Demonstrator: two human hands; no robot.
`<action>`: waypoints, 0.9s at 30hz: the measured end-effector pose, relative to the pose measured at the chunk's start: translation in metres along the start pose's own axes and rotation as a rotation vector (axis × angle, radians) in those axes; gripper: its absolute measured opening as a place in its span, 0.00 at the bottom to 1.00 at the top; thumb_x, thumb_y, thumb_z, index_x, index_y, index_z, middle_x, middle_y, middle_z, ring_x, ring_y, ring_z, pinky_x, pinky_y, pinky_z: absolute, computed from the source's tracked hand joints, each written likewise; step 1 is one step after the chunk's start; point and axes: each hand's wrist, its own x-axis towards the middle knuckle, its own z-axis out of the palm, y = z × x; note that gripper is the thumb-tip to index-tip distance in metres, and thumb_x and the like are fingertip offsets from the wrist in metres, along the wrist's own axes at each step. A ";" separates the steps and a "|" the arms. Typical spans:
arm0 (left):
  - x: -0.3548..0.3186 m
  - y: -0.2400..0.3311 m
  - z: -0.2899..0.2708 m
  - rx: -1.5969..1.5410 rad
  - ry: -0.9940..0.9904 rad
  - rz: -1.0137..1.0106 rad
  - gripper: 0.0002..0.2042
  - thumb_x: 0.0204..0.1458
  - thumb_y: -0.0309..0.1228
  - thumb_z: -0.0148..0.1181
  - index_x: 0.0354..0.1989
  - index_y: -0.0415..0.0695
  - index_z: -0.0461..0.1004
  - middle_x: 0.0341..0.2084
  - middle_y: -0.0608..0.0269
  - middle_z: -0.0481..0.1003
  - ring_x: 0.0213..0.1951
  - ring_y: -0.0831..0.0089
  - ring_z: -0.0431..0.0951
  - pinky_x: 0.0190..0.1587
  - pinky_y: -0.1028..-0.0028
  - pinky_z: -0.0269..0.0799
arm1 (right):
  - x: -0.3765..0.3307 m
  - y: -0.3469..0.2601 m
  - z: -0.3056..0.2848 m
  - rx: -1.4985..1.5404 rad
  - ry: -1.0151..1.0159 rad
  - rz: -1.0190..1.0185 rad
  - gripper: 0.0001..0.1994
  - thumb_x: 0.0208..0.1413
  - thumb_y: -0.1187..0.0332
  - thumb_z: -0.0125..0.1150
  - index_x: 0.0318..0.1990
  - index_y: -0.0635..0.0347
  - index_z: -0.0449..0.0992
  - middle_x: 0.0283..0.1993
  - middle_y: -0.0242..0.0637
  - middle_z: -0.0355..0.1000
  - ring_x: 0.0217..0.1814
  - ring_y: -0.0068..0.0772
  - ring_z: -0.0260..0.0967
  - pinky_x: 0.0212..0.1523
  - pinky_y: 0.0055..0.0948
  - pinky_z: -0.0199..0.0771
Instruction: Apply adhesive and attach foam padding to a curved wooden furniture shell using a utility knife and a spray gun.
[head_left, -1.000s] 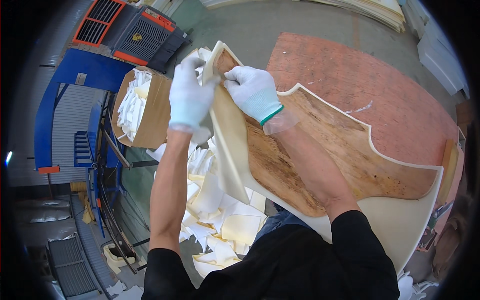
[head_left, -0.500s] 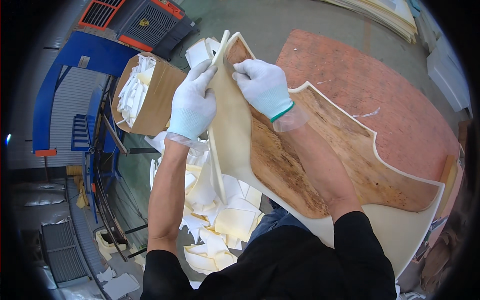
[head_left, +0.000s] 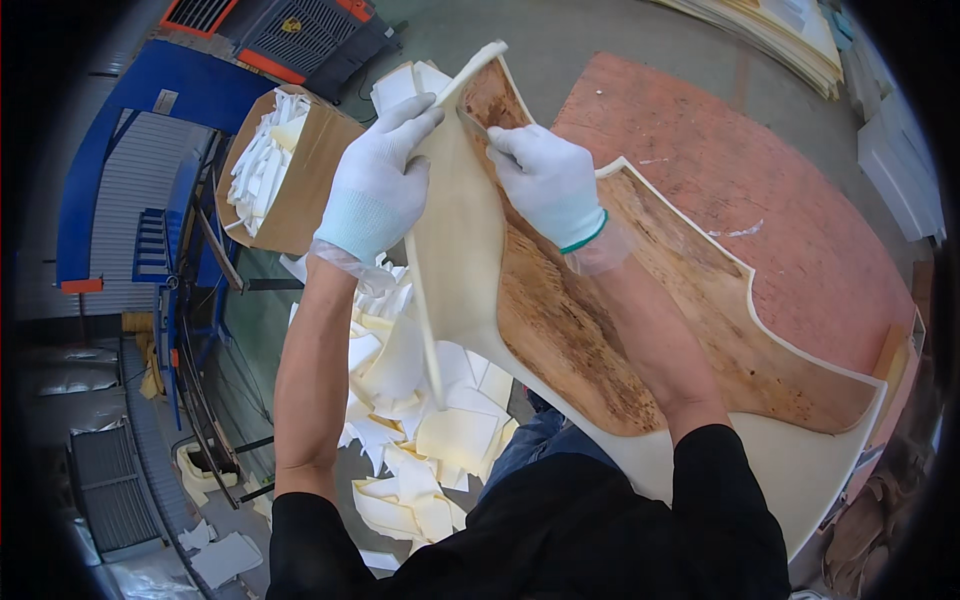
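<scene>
A brown curved wooden panel point(head_left: 560, 330) lies against a cream foam sheet point(head_left: 455, 240), which shows as a pale rim along the wood's edge. My right forearm hides the panel's middle. My left hand point(head_left: 380, 170), in a white glove, pinches the foam's turned-up edge near the panel's far tip. Close beside it, my gloved right hand point(head_left: 548, 185) is closed round a knife point(head_left: 473, 122). Only its thin blade shows, at the line between foam and wood; the handle is hidden in the fist.
The panel rests over a reddish tabletop point(head_left: 690, 130). Foam offcuts point(head_left: 460, 435) are heaped on the floor to the left. A cardboard box point(head_left: 310, 170) of white scraps stands beyond, near a blue metal frame point(head_left: 95, 190). Stacked sheets point(head_left: 770, 40) are at the far right.
My right hand has shifted slightly right and nearer along the panel's edge, and the blade now shows. The foam's far edge leans further right over the tip; my left hand still pinches it.
</scene>
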 end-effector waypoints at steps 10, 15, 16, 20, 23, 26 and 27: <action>0.001 -0.003 -0.006 -0.003 -0.075 0.012 0.21 0.52 0.16 0.55 0.57 0.39 0.75 0.62 0.55 0.71 0.61 0.61 0.74 0.62 0.71 0.68 | -0.009 0.008 0.012 -0.098 0.018 -0.067 0.07 0.52 0.72 0.65 0.39 0.52 0.80 0.26 0.37 0.72 0.27 0.41 0.74 0.27 0.35 0.74; -0.001 -0.009 -0.007 -0.019 -0.048 0.062 0.19 0.49 0.18 0.55 0.53 0.38 0.77 0.56 0.48 0.74 0.57 0.51 0.75 0.60 0.66 0.71 | -0.026 0.012 0.009 -0.103 -0.036 -0.049 0.08 0.52 0.72 0.67 0.40 0.53 0.81 0.26 0.38 0.72 0.26 0.41 0.73 0.27 0.34 0.73; -0.004 -0.010 -0.007 -0.029 -0.102 0.008 0.20 0.49 0.20 0.58 0.54 0.40 0.76 0.55 0.48 0.74 0.56 0.51 0.75 0.59 0.66 0.71 | -0.029 0.014 0.010 -0.108 -0.035 -0.049 0.08 0.52 0.72 0.67 0.41 0.54 0.81 0.26 0.38 0.71 0.26 0.41 0.73 0.26 0.35 0.73; -0.025 0.014 -0.005 0.271 -0.171 -0.092 0.25 0.48 0.27 0.65 0.59 0.45 0.74 0.54 0.48 0.74 0.54 0.51 0.77 0.55 0.65 0.73 | -0.033 0.018 0.012 -0.148 -0.021 -0.079 0.07 0.50 0.74 0.62 0.37 0.51 0.78 0.25 0.36 0.71 0.26 0.40 0.73 0.24 0.37 0.71; -0.029 0.016 -0.017 0.140 -0.310 -0.217 0.27 0.49 0.21 0.61 0.61 0.44 0.72 0.57 0.51 0.73 0.55 0.55 0.77 0.58 0.68 0.71 | -0.032 0.018 0.013 -0.162 -0.027 -0.073 0.07 0.50 0.74 0.62 0.37 0.51 0.77 0.25 0.36 0.70 0.26 0.40 0.73 0.24 0.37 0.72; -0.030 0.002 -0.026 0.056 -0.367 -0.214 0.28 0.47 0.16 0.55 0.61 0.44 0.72 0.56 0.52 0.73 0.55 0.56 0.76 0.59 0.69 0.71 | -0.028 0.012 0.014 -0.137 -0.019 -0.086 0.07 0.50 0.73 0.61 0.37 0.51 0.77 0.25 0.36 0.70 0.26 0.41 0.73 0.24 0.37 0.72; -0.031 0.000 -0.029 0.063 -0.352 -0.180 0.29 0.45 0.14 0.52 0.61 0.43 0.72 0.56 0.52 0.73 0.55 0.57 0.76 0.59 0.69 0.70 | -0.025 0.010 0.016 -0.134 -0.022 -0.088 0.07 0.50 0.73 0.61 0.37 0.51 0.77 0.25 0.36 0.70 0.26 0.41 0.73 0.24 0.37 0.72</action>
